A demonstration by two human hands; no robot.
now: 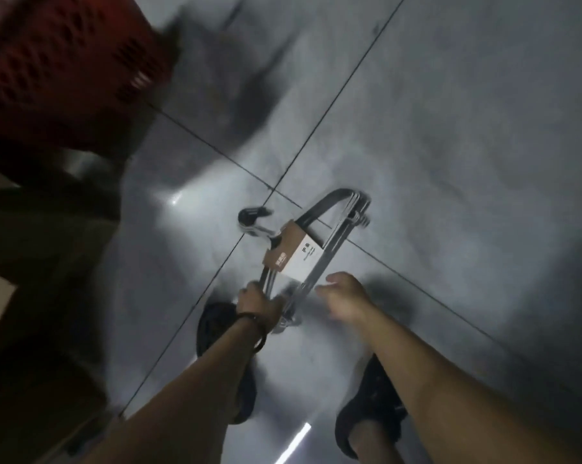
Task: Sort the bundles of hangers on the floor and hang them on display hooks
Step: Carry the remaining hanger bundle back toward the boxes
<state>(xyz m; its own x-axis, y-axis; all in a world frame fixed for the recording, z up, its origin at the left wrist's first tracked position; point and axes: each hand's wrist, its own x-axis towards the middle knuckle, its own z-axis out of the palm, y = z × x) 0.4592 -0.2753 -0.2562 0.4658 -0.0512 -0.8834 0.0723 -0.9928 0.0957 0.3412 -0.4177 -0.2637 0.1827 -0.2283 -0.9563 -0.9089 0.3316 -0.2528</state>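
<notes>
A bundle of grey hangers (326,229), banded with a brown and white cardboard sleeve (293,254), hangs above the floor in the middle of the head view. My left hand (256,301) grips the near end of the bundle, a dark band around the wrist. The hooks (251,217) stick out to the left. My right hand (345,298) hovers just right of the bundle with fingers loosely apart, holding nothing; whether it touches the hangers I cannot tell.
A red perforated crate (62,58) sits at the upper left, blurred. Dark shelving or boxes (32,262) fill the left side. Glossy grey floor tiles (450,128) spread to the right. My two dark shoes (370,410) stand below the hands.
</notes>
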